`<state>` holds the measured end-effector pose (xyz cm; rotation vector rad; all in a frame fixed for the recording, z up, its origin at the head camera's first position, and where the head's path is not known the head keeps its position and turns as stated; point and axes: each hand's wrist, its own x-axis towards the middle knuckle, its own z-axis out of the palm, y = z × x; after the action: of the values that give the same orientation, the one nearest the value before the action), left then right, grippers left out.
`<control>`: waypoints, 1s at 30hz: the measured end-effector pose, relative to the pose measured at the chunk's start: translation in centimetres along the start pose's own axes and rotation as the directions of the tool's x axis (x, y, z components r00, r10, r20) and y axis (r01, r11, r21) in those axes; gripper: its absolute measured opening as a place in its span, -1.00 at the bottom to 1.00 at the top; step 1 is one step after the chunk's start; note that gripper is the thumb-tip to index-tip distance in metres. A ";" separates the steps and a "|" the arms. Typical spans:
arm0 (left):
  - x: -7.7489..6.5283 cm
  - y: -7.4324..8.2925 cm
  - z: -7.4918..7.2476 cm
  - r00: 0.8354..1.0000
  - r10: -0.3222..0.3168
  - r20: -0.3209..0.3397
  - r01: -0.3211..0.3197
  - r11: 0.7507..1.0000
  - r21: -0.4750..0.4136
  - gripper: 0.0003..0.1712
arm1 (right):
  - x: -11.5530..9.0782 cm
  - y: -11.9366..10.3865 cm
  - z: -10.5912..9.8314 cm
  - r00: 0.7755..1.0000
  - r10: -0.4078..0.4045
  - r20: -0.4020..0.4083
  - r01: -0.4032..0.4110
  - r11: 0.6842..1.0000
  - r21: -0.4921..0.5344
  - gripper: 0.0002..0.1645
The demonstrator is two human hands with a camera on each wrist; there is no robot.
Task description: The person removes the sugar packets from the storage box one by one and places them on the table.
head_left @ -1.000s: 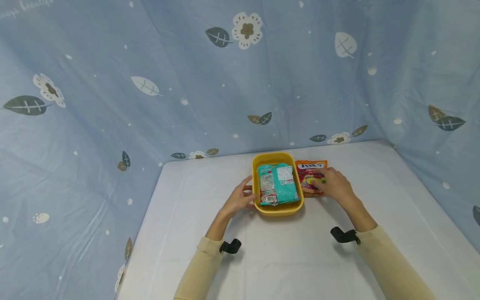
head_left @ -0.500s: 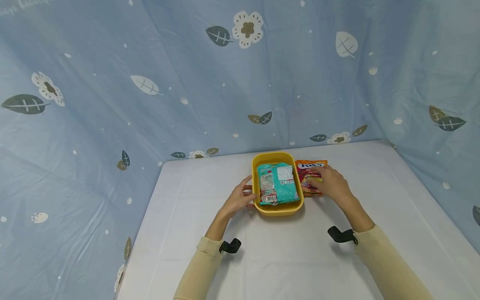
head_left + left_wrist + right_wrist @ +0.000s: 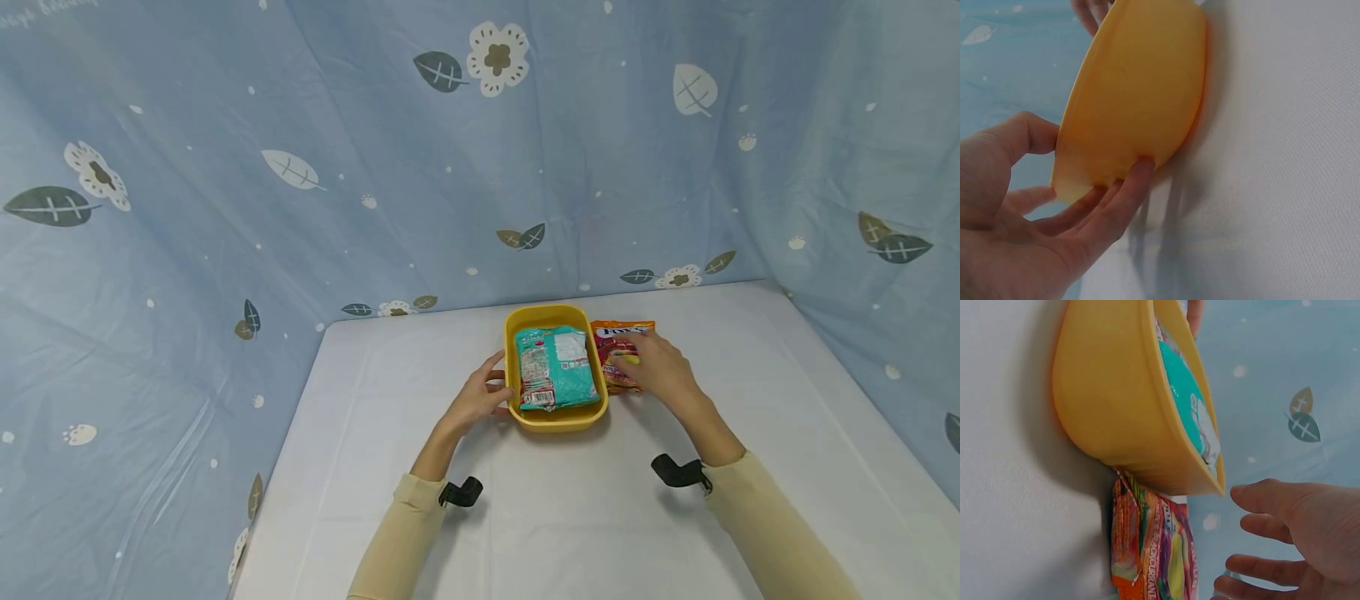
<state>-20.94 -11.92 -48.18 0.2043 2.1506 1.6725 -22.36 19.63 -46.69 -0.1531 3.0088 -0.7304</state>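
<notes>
A yellow plastic basket [image 3: 551, 427] stands on the table, with a teal snack packet [image 3: 573, 379] lying inside. My left hand [image 3: 474, 402] holds the basket's left side. In the left wrist view its thumb reaches the rim and the other fingers lie against the outer wall of the basket [image 3: 1141, 81]. Against the basket's right side lies an orange-and-red Fox's fruit candy packet [image 3: 609, 375]. My right hand [image 3: 663, 371] hovers over this packet, fingers spread. In the right wrist view the right hand [image 3: 1310, 537] shows apart from the candy packet [image 3: 1163, 550].
A white cloth covers the table [image 3: 555, 517]. Behind it and along the sides hangs a blue curtain [image 3: 420, 167] printed with leaves and flowers. Each sleeve carries a black wrist camera mount, the left mount [image 3: 461, 493] and the right mount [image 3: 678, 472].
My right hand has shifted slightly left over the candy packet, covering more of its lettering. The left hand, basket and packets stay where they were.
</notes>
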 end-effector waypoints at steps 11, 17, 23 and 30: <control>0.1 -0.1 0.1 1.000 0.002 -0.009 -0.002 1.000 0.012 -0.07 | 0.0 -1.2 0.3 0.999 -0.036 -0.020 0.036 0.999 0.018 -0.36; 0.1 -0.2 0.1 1.000 0.003 -0.013 -0.003 1.000 0.007 -0.07 | 0.0 -1.4 0.6 0.998 -0.053 -0.034 0.054 0.998 0.016 -0.37; 0.0 0.0 0.1 1.000 0.001 -0.012 -0.001 1.000 0.013 -0.08 | -0.1 -2.1 0.4 0.999 -0.049 -0.012 0.049 0.999 -0.001 -0.35; -0.1 0.1 0.1 1.000 -0.003 -0.003 0.003 1.000 0.000 -0.08 | -0.1 -2.5 0.4 0.999 -0.048 -0.015 0.048 0.999 -0.006 -0.35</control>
<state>-20.77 -11.83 -48.08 0.1989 2.1526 1.6723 -22.01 17.21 -45.92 -0.2218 3.0318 -0.7313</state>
